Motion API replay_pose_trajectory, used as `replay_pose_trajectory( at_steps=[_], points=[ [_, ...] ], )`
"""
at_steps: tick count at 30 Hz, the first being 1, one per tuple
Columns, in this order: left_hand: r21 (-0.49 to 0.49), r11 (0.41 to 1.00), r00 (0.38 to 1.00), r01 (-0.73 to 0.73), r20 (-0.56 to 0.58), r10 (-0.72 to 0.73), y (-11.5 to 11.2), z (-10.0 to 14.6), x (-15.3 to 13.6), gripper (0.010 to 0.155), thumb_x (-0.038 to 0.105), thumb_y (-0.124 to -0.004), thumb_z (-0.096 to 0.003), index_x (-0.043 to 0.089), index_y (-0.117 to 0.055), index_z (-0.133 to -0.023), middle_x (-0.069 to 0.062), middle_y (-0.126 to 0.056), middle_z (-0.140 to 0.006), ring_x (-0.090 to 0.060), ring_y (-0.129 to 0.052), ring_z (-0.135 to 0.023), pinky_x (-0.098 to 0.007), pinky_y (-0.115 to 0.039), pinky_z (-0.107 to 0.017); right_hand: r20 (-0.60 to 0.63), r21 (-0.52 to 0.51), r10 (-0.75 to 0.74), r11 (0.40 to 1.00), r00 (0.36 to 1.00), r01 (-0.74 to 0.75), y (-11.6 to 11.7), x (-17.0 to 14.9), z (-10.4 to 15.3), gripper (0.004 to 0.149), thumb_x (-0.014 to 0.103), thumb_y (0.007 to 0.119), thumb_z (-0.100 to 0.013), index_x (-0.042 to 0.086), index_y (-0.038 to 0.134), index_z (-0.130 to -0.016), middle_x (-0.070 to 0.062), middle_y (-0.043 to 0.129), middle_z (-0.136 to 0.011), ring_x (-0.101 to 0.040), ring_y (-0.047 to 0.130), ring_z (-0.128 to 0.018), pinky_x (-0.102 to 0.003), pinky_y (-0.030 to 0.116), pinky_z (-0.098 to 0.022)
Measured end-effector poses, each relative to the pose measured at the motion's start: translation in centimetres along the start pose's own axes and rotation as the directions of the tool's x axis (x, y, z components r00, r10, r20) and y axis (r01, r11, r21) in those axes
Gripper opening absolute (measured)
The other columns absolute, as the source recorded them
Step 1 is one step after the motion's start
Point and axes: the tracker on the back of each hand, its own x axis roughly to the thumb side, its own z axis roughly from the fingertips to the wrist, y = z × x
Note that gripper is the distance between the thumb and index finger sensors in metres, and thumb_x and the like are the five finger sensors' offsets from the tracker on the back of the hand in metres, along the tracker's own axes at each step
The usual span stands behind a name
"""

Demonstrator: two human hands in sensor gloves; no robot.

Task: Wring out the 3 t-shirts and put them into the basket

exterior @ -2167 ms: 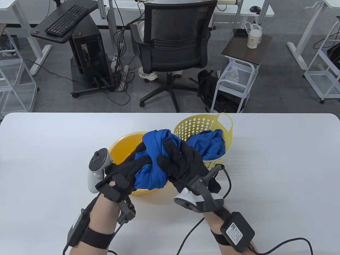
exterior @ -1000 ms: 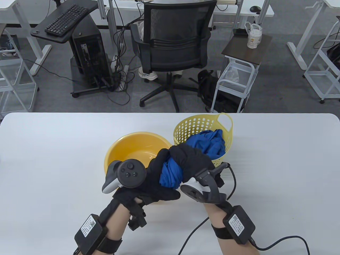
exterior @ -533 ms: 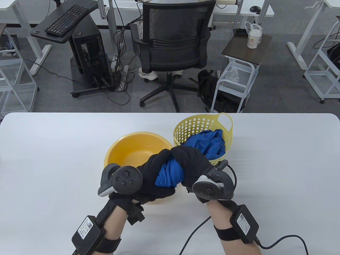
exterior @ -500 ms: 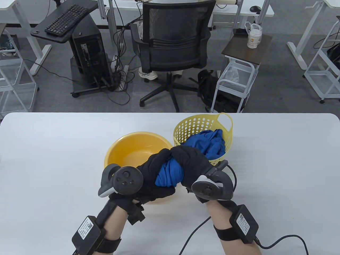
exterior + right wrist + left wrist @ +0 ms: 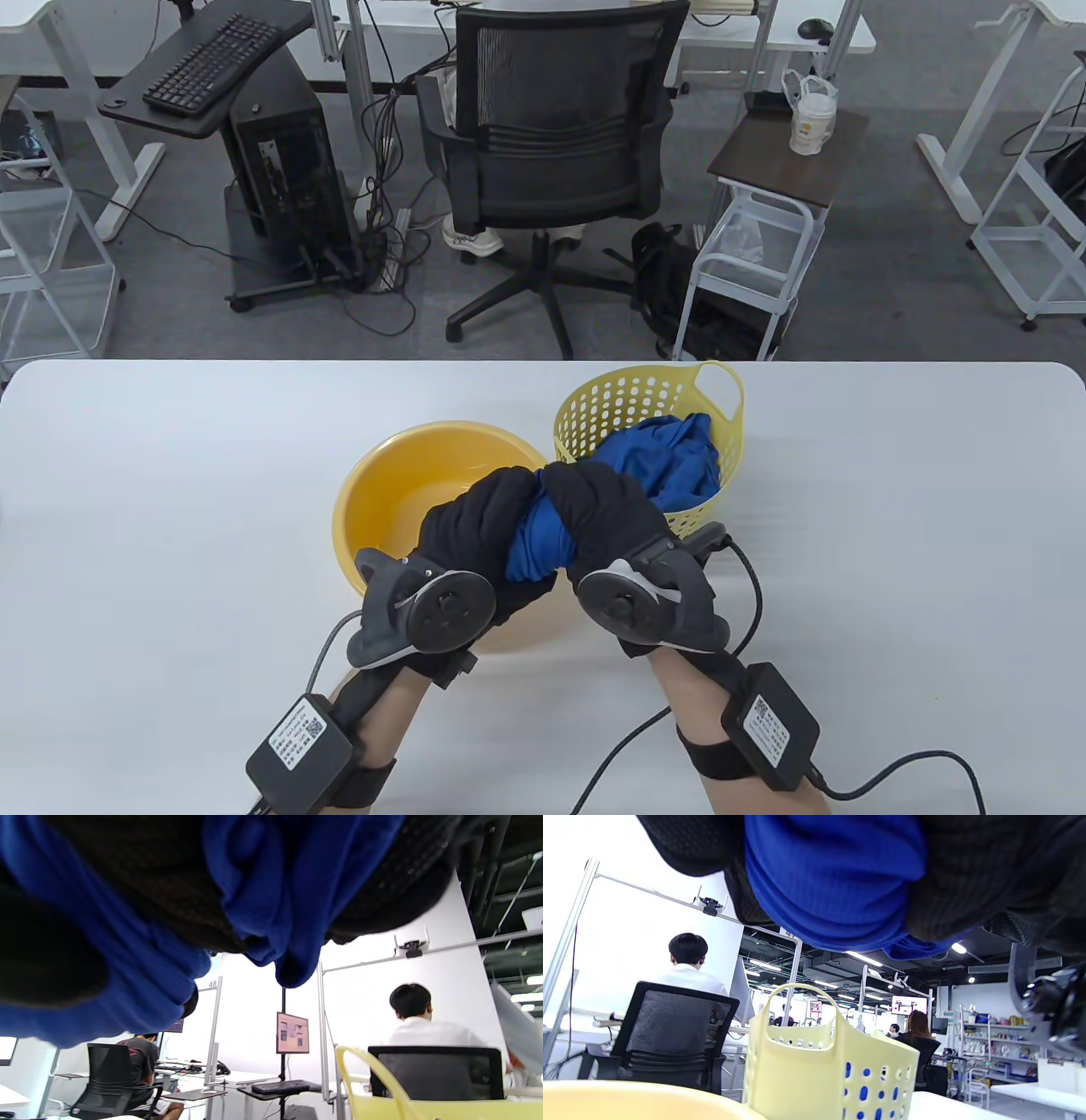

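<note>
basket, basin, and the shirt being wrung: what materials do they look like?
Basket: pale yellow moulded plastic, matte, by its punched holes and loop handle.
Basin: deeper yellow plastic, smooth with a slight sheen, apparently rigid.
Shirt: blue knit fabric, matte; it bunches into twisted folds between left hand and right hand. Fibre unclear.

On the table (image 5: 170, 475), the basin (image 5: 373, 501) sits left of the basket (image 5: 594, 407), which holds t-shirts (image 5: 670, 463)

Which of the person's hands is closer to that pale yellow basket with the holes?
Right. The right hand sits right at the perforated basket's near rim, while the left hand is farther away, over the yellow basin. Both grip the twisted blue t-shirt.
</note>
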Motion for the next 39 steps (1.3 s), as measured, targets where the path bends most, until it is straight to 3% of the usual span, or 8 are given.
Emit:
replay_pose_trajectory(
  at_steps=[3, 7, 10, 20, 27, 39],
  points=[
    [0.015, 0.999, 0.999, 0.045, -0.002, -0.045, 0.2, 0.0, 0.2, 0.116, 0.06, -0.1, -0.0437, 0.027, -0.015, -0.116, -0.008, -0.06, -0.122, -0.033, -0.089, -0.097, -0.06, -0.075, -0.065, -0.012, -0.058, 0.012, 0.998, 1.0, -0.012, 0.0, 0.0, 0.2, 0.079, 0.018, 0.105, -0.039, 0.008, 0.056, -0.101, -0.021, 0.079, -0.085, -0.047, 0.096, -0.054, -0.041, 0.094, -0.028],
    [0.105, 0.986, 0.991, 0.129, -0.036, -0.126, 0.9, 0.5, 1.2, 0.114, 0.057, -0.1, -0.0459, 0.023, -0.016, -0.116, -0.011, -0.06, -0.121, -0.036, -0.087, -0.097, -0.062, -0.073, -0.065, -0.112, -0.185, -0.14, 0.976, 0.984, 0.118, 0.2, -0.3, 0.5, 0.077, 0.016, 0.107, -0.036, 0.01, 0.059, -0.097, -0.02, 0.08, -0.081, -0.045, 0.096, -0.048, -0.038, 0.094, -0.025],
    [0.107, 0.985, 0.991, 0.135, -0.038, -0.132, 0.8, 0.5, 1.4, 0.113, 0.056, -0.099, -0.0473, 0.021, -0.016, -0.116, -0.013, -0.059, -0.121, -0.037, -0.086, -0.097, -0.063, -0.072, -0.066, -0.156, -0.179, -0.244, 0.96, 0.957, 0.216, 0.6, -0.9, 0.4, 0.076, 0.014, 0.107, -0.036, 0.011, 0.06, -0.096, -0.019, 0.079, -0.081, -0.045, 0.095, -0.047, -0.037, 0.093, -0.024],
    [0.081, 0.981, 0.983, 0.179, -0.052, -0.175, -1.0, 0.1, 0.9, 0.111, 0.053, -0.097, -0.0493, 0.018, -0.015, -0.115, -0.016, -0.057, -0.121, -0.04, -0.085, -0.098, -0.066, -0.069, -0.066, -0.279, -0.176, -0.308, 0.947, 0.91, 0.267, 3.2, -1.5, 0.5, 0.075, 0.013, 0.106, -0.038, 0.011, 0.058, -0.096, -0.02, 0.076, -0.081, -0.045, 0.093, -0.044, -0.035, 0.093, -0.023],
    [0.088, 0.978, 0.981, 0.191, -0.06, -0.186, -0.7, 0.1, 0.9, 0.111, 0.052, -0.098, -0.0497, 0.019, -0.015, -0.116, -0.016, -0.057, -0.121, -0.041, -0.084, -0.099, -0.066, -0.067, -0.067, -0.307, -0.187, -0.363, 0.929, 0.88, 0.318, 3.4, -1.7, 0.5, 0.075, 0.012, 0.105, -0.039, 0.011, 0.057, -0.096, -0.02, 0.076, -0.081, -0.043, 0.093, -0.04, -0.032, 0.092, -0.021],
    [0.073, 0.975, 0.977, 0.21, -0.046, -0.207, -1.0, -0.1, 0.6, 0.11, 0.054, -0.097, -0.0492, 0.022, -0.015, -0.116, -0.013, -0.057, -0.122, -0.038, -0.084, -0.1, -0.066, -0.066, -0.069, -0.312, -0.174, -0.346, 0.937, 0.885, 0.304, 4.0, -1.9, 0.5, 0.074, 0.014, 0.105, -0.04, 0.012, 0.057, -0.095, -0.019, 0.076, -0.081, -0.041, 0.094, -0.039, -0.031, 0.092, -0.02]
  ],
)
